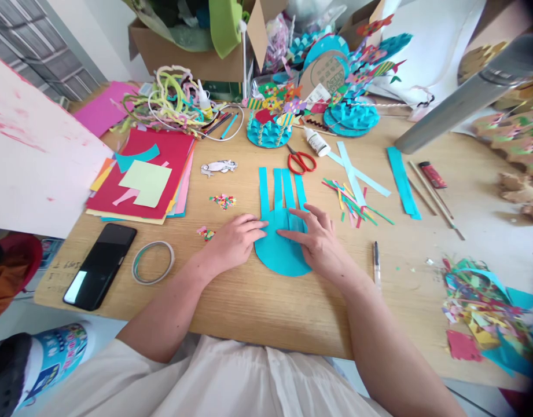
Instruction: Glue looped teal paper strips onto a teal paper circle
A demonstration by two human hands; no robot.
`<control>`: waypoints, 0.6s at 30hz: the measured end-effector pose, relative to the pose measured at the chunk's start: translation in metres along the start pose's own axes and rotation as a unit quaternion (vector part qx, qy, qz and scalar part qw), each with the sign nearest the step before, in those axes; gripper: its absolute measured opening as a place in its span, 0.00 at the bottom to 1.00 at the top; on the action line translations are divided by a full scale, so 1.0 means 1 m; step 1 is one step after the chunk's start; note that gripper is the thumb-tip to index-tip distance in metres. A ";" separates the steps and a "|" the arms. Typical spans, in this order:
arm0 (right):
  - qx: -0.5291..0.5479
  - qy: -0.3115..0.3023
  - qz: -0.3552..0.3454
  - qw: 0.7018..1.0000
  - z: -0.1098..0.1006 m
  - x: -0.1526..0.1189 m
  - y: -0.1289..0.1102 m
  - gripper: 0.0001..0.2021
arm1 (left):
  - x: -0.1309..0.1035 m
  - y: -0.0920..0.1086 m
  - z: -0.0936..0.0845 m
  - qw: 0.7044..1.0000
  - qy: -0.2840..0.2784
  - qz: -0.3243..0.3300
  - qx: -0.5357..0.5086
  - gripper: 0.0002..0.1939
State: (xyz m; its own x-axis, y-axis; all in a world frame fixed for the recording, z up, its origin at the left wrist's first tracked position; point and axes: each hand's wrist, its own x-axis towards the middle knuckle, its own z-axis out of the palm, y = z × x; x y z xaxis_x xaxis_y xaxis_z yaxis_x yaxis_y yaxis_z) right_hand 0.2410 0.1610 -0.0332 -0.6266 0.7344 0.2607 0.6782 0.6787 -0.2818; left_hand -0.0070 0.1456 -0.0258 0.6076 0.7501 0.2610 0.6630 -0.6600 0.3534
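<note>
A round piece of blue paper (280, 255) lies flat on the wooden table in front of me. Several blue strips (278, 188) reach up from it toward the far side, their lower ends over the disc. At the disc's left edge, my left hand (232, 240) rests with fingers stretched out. My right hand (322, 242) has its fingers spread over the right side of the disc and touches the strips there; it covers part of them. Just beyond the strips are red-handled scissors (301, 161) and a white glue bottle (317, 142).
Small confetti piles (223, 201), a tape roll (153, 263) and a phone (102, 263) are on the left, below stacked coloured paper (118, 139). Thin paper strips (370, 215), a pen (376, 263) and paper scraps (478, 301) lie right. Blue paper crafts (269, 132) stand behind.
</note>
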 end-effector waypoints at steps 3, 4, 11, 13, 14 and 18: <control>-0.002 0.001 0.000 1.000 0.000 0.000 0.000 0.27 | 0.000 0.000 -0.001 1.000 -0.003 -0.004 -0.002 0.17; 0.000 0.002 -0.001 1.000 -0.001 0.000 0.000 0.26 | -0.001 0.000 -0.001 1.000 -0.003 -0.006 -0.004 0.17; 0.008 0.037 0.022 0.999 -0.011 0.001 0.004 0.26 | -0.001 0.001 -0.001 1.000 -0.010 -0.009 -0.017 0.18; 0.000 0.038 0.038 0.999 -0.013 0.001 0.005 0.26 | -0.001 0.001 -0.001 1.000 -0.011 -0.013 -0.018 0.18; -0.002 0.036 0.044 0.998 -0.014 0.001 0.006 0.26 | -0.001 0.001 -0.001 1.000 -0.011 -0.015 -0.018 0.18; -0.002 0.021 0.053 0.998 -0.013 0.001 0.006 0.24 | -0.001 0.000 -0.001 1.000 -0.009 -0.014 -0.016 0.17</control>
State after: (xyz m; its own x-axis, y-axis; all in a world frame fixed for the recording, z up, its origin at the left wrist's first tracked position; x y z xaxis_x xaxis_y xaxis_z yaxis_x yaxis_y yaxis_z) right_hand 0.2491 0.1656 -0.0229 -0.5352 0.8010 0.2684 0.7410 0.5977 -0.3062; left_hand -0.0080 0.1443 -0.0252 0.5972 0.7672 0.2341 0.6657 -0.6369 0.3889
